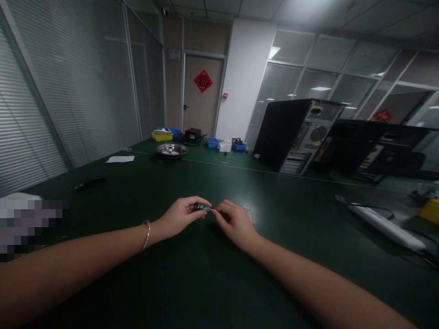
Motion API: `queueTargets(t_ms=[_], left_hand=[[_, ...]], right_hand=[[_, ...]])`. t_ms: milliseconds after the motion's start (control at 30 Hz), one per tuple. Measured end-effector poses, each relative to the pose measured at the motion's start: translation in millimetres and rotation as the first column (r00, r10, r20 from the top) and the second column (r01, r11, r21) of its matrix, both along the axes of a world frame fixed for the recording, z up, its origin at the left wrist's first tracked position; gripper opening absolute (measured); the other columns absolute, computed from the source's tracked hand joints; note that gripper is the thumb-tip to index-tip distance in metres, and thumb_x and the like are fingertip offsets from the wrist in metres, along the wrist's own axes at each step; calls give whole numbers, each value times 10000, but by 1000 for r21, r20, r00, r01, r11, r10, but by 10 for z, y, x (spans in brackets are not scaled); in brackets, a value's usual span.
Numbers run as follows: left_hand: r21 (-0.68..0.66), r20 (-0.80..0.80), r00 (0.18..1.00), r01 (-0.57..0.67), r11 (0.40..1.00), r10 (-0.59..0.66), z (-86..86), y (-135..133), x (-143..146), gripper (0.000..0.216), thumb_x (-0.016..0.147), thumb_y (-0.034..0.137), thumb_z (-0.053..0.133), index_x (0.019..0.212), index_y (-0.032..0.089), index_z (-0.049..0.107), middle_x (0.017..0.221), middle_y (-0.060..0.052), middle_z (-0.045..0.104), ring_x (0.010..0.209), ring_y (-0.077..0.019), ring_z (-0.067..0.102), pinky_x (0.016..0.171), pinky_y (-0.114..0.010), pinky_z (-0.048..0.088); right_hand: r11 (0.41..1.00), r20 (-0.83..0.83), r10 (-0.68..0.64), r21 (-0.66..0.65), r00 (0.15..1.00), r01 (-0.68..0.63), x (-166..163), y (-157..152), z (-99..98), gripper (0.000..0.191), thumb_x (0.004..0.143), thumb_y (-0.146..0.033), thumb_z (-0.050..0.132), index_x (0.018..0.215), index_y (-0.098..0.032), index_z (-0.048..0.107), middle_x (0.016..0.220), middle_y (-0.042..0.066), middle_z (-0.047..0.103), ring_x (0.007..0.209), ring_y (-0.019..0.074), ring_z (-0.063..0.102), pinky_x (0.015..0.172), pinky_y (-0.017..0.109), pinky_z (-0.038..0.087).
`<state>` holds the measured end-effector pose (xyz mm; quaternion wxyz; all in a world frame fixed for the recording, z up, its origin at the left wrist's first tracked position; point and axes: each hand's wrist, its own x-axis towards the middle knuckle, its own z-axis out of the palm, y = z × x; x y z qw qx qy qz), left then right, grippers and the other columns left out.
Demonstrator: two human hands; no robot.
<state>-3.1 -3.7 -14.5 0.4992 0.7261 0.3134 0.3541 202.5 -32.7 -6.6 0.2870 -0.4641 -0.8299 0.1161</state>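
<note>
My left hand [180,215] pinches a small green circuit board [201,207] between thumb and fingers, just above the dark green table [212,278]. A silver bracelet [147,234] sits on that wrist. My right hand [233,222] is closed with its fingertips touching the right end of the same board. Whether it holds anything else there is too small to tell.
An open black computer case [298,135] and a second one [373,151] stand at the back right. A metal bowl [172,150], yellow and blue bins [162,135], a sheet of paper [120,159], a dark tool [89,183] and a white power strip [384,225] lie on the table.
</note>
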Motion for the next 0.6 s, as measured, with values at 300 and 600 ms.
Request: queueTargets(t_ms=[300, 600], left_hand=[[162, -109, 991, -54, 985, 72, 128, -91, -9, 272, 828, 241, 602, 1092, 194, 649, 1111, -61, 660, 1044, -218, 602, 914, -356, 484], [267, -163, 980, -68, 961, 115, 127, -108, -22, 251, 822, 241, 613, 1061, 208, 680, 1076, -55, 690, 999, -218, 623, 861, -325, 487]], right_hand=[[1000, -20, 18, -9, 1000, -19, 10, -7, 23, 215, 935, -306, 467, 919, -207, 657, 851, 32, 583, 788, 152, 546, 681, 256, 416], [1000, -2, 23, -12, 1000, -23, 10, 0, 15, 244, 938, -330, 461, 905, -210, 672, 821, 32, 571, 760, 149, 532, 660, 254, 410]])
